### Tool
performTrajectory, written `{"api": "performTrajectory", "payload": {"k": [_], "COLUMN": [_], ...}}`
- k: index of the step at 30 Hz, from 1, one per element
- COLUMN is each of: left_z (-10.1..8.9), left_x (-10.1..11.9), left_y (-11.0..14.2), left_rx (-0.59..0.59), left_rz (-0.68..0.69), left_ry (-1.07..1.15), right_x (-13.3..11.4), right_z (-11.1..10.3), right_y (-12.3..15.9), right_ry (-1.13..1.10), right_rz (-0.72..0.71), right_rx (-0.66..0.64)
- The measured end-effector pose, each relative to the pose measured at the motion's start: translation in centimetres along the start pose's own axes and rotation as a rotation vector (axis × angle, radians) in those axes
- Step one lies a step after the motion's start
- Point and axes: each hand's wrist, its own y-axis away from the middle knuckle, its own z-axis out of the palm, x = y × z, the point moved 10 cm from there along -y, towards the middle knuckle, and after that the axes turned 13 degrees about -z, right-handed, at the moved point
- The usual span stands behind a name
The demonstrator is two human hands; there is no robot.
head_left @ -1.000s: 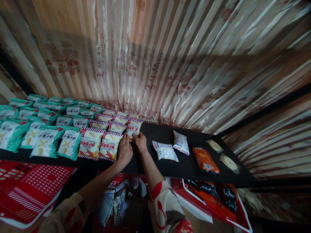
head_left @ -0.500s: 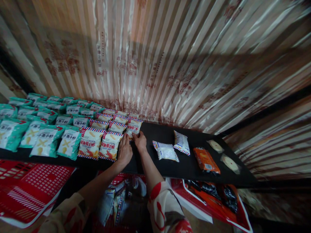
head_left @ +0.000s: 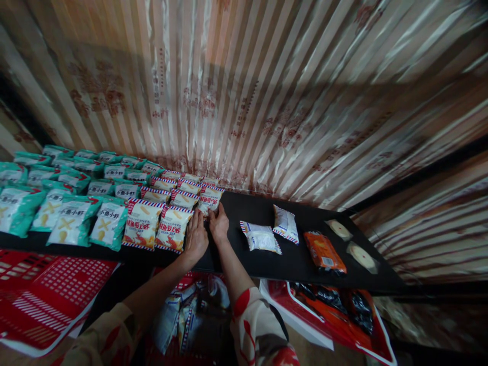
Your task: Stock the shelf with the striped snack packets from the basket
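In the head view a red-and-white snack bag (head_left: 209,199) with a striped edge leans upright on a black shelf (head_left: 232,256), at the right end of a row of similar bags. My right hand (head_left: 218,224) is closed on its lower right edge. Against its lower left corner lies my left hand (head_left: 197,238), fingers stretched out and close together, beside a matching front bag (head_left: 172,229). The thumb of the left hand is hidden. To the right, a striped bag (head_left: 261,238) and another striped bag (head_left: 285,224) lie flat.
Teal snack bags (head_left: 72,221) stand in rows at left. An orange packet (head_left: 325,251) and two round pale packs lie at right. Below the shelf are a red basket (head_left: 49,295), another red basket (head_left: 305,315) with packets, and more bags. A striped plastic sheet (head_left: 244,101) hangs behind.
My right hand has shifted slightly up and left against the snack bag. The left hand and the other bags look the same.
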Motion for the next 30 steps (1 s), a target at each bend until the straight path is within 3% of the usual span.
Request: {"api": "performTrajectory", "payload": {"k": [7, 18, 30], "left_z": [0.3, -0.2, -0.4], "left_x": [-0.2, 0.2, 1.5], "left_y": [-0.1, 0.2, 1.9], "left_rx": [-0.027, -0.003, -0.066], "left_rz": [-0.044, -0.021, 0.053], "left_ry": [-0.056, -0.063, -0.080], "right_x": [0.3, 0.3, 0.3], "right_z": [0.3, 0.0, -1.1], "right_y": [0.3, 1.4, 4.0], "right_ry": [-0.002, 0.031, 0.073], "right_rz": [0.010, -0.061, -0.077], "right_rx": [-0.018, 0.046, 0.116]}}
